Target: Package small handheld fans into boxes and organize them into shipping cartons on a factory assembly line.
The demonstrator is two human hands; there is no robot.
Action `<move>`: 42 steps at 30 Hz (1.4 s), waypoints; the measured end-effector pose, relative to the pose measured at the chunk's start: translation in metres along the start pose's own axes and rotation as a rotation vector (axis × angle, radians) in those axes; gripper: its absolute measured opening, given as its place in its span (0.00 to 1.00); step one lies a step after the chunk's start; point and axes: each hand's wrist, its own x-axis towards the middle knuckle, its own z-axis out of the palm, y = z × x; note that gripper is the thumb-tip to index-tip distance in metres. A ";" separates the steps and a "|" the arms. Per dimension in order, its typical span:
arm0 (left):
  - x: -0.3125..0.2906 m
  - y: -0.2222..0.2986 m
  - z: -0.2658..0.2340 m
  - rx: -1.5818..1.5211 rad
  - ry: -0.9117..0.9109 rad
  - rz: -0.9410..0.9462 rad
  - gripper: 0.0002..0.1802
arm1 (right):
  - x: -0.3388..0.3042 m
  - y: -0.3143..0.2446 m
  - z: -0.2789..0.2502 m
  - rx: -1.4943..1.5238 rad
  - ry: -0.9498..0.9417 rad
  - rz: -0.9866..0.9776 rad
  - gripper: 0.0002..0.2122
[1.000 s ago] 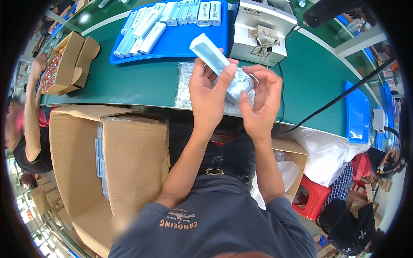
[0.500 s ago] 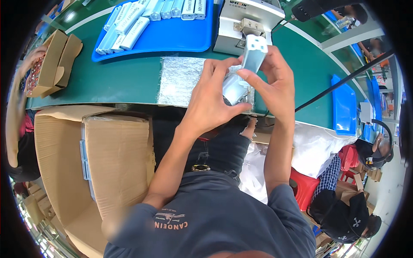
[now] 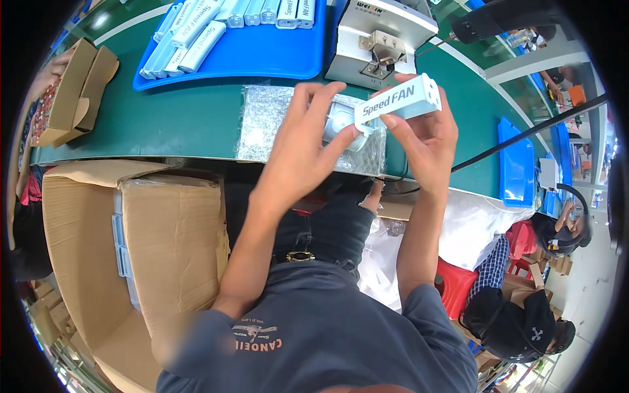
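Over the silvery padded mat (image 3: 259,128) my two hands hold a pale blue plastic piece. My right hand (image 3: 427,141) grips its long, boxy handle-like body (image 3: 396,101) between thumb and fingers; dark lettering runs along the side facing up. My left hand (image 3: 295,147) is closed around a rounded, pale grey-blue part (image 3: 341,122) at the other end, thumb near where the two meet. Whether the two parts are joined cannot be made out. Just beyond the hands stands a white metal machine (image 3: 347,59) with a metal fixture on its front.
A blue tray (image 3: 275,65) at the back left holds several similar pale blue bodies. An open cardboard box (image 3: 92,98) of small parts stands far left, a large carton (image 3: 173,242) near left. An electric screwdriver (image 3: 481,23), a black cord (image 3: 504,141) and another blue tray (image 3: 517,164) are right.
The boxy body has turned from pointing up and away to lying slanted toward the right, its lettered side now showing. My right hand has turned with it; my left hand has shifted slightly left.
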 end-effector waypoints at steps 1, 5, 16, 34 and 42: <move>-0.004 -0.005 0.011 -0.029 0.081 0.001 0.33 | 0.001 0.000 0.001 -0.005 -0.002 0.002 0.24; -0.007 0.013 0.024 0.026 0.156 -0.005 0.38 | 0.004 -0.003 0.000 -0.101 -0.025 -0.084 0.23; 0.009 -0.004 0.013 -0.149 -0.061 0.018 0.37 | 0.008 -0.007 -0.008 -0.303 -0.122 -0.171 0.24; 0.010 -0.008 0.014 -0.319 -0.073 -0.002 0.36 | 0.004 -0.014 -0.008 -0.255 -0.063 -0.075 0.22; 0.008 -0.007 0.012 -0.355 -0.096 -0.048 0.36 | 0.000 -0.008 -0.007 -0.325 -0.095 -0.218 0.26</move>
